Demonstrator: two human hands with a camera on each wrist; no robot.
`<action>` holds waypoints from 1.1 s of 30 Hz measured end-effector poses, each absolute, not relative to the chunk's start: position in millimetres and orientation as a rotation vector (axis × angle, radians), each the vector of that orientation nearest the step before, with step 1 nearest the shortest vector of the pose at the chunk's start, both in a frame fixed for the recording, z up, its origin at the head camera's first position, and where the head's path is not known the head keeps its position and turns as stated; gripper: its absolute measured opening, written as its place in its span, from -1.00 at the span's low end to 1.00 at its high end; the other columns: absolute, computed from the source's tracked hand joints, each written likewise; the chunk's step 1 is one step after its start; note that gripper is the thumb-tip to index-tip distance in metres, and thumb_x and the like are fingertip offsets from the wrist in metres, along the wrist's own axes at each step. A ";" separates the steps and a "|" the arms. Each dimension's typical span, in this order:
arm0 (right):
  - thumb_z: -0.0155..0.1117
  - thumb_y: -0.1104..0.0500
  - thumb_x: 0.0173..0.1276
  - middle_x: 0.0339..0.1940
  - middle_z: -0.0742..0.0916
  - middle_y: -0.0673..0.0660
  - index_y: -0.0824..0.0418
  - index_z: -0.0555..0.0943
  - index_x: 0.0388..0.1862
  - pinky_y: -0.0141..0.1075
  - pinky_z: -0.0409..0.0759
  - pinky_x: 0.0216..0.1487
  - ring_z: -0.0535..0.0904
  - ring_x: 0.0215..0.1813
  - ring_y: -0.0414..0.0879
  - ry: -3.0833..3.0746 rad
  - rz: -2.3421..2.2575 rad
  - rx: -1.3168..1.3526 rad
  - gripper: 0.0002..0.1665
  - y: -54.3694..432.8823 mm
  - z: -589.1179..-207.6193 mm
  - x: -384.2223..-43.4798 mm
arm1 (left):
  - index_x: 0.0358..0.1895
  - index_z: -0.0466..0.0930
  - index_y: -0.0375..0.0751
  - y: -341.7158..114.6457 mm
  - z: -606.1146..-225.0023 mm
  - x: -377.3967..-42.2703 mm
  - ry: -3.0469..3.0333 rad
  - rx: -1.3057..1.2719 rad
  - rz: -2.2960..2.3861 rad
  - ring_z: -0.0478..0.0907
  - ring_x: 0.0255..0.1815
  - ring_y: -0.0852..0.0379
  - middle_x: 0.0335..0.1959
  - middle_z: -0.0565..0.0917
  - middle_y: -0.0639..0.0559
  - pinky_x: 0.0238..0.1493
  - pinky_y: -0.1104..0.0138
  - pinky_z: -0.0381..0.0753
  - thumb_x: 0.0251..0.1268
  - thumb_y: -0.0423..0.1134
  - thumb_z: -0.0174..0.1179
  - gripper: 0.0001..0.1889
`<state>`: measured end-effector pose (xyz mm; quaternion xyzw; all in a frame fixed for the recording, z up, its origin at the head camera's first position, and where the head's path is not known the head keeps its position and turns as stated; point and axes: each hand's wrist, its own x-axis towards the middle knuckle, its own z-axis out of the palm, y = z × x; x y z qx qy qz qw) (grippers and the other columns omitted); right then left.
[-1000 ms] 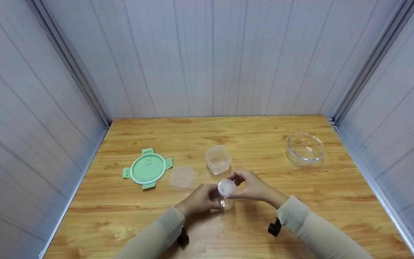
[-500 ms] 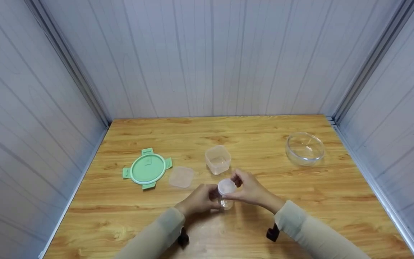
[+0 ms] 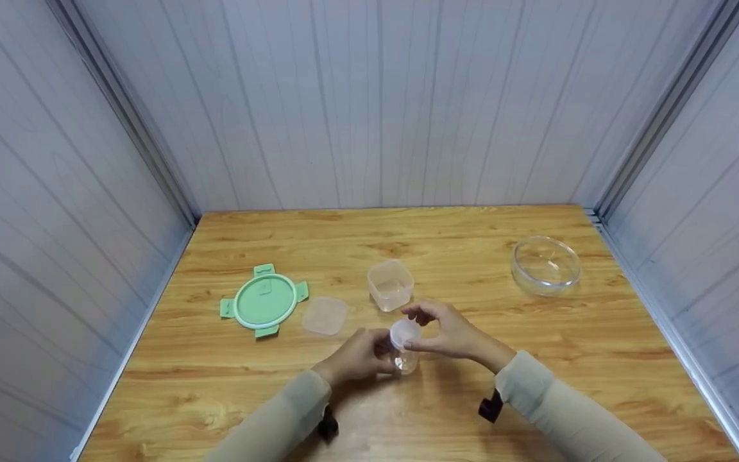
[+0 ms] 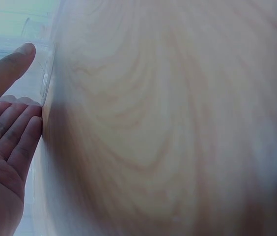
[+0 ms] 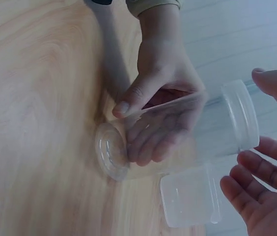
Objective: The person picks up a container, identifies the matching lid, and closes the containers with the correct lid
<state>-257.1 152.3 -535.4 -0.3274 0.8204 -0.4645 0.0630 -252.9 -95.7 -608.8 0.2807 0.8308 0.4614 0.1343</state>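
Observation:
A tall clear plastic jar [image 3: 406,363] with a frosted round lid [image 3: 404,331] stands upright on the wooden table. My left hand [image 3: 356,357] grips its body from the left, thumb toward me and fingers round the far side, as the right wrist view also shows through the clear wall. Around the lid, my right hand [image 3: 451,335] is spread: its thumb [image 5: 273,84] is off the rim in the right wrist view, and the fingers curve loosely on the other side. In the left wrist view, the left thumb [image 4: 12,66] lies along the jar's clear wall.
Behind the jar stands a frosted square tub [image 3: 390,286], with a flat square lid [image 3: 325,316] to its left. Further left lies a green round lid [image 3: 265,301] with clip tabs. A clear glass bowl [image 3: 545,266] sits at the back right. Panelled walls [image 3: 376,102] enclose the table.
My right hand turns at the lid with its fingers round it, then loosens and swings back to the right, fingers spreading. The left hand and jar stay in place.

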 end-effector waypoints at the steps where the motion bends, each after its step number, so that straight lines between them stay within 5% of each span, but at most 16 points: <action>1: 0.64 0.08 0.30 0.10 0.78 0.28 0.34 0.68 0.28 -0.17 0.66 0.18 0.66 0.05 -0.08 2.453 -1.403 -1.006 -0.35 153.1 -534.2 -258.6 | 0.06 0.76 -0.16 -95.8 -608.7 -253.0 2.409 0.813 1.337 0.73 -0.13 0.22 -0.14 0.86 0.03 0.04 0.33 0.73 0.18 -0.28 0.64 -0.61; 16: 0.51 0.28 0.29 0.17 0.77 0.38 0.42 0.64 0.34 -0.06 0.72 0.24 0.70 0.09 0.04 2.258 -1.294 -1.127 -0.37 158.3 -522.5 -278.6 | 0.13 0.76 -0.18 -92.8 -606.7 -252.1 2.424 0.812 1.312 0.74 -0.03 0.26 -0.03 0.87 0.03 0.14 0.35 0.71 0.19 -0.27 0.63 -0.57; 26: 0.46 0.33 0.21 0.23 0.76 0.41 0.46 0.67 0.29 -0.19 0.71 0.21 0.72 0.08 0.10 2.199 -1.305 -1.174 -0.38 160.0 -524.1 -282.6 | 0.11 0.75 -0.20 -94.1 -607.2 -252.4 2.426 0.804 1.300 0.73 -0.06 0.26 -0.05 0.86 0.03 0.11 0.35 0.71 0.18 -0.26 0.64 -0.57; 33: 0.62 0.24 0.27 0.11 0.81 0.31 0.39 0.73 0.19 -0.23 0.71 0.15 0.67 0.00 -0.18 2.304 -1.293 -1.085 -0.47 160.3 -526.2 -278.2 | 0.06 0.75 -0.21 -94.9 -607.8 -253.0 2.421 0.801 1.313 0.72 -0.09 0.29 -0.08 0.87 0.03 0.08 0.38 0.71 0.19 -0.29 0.63 -0.62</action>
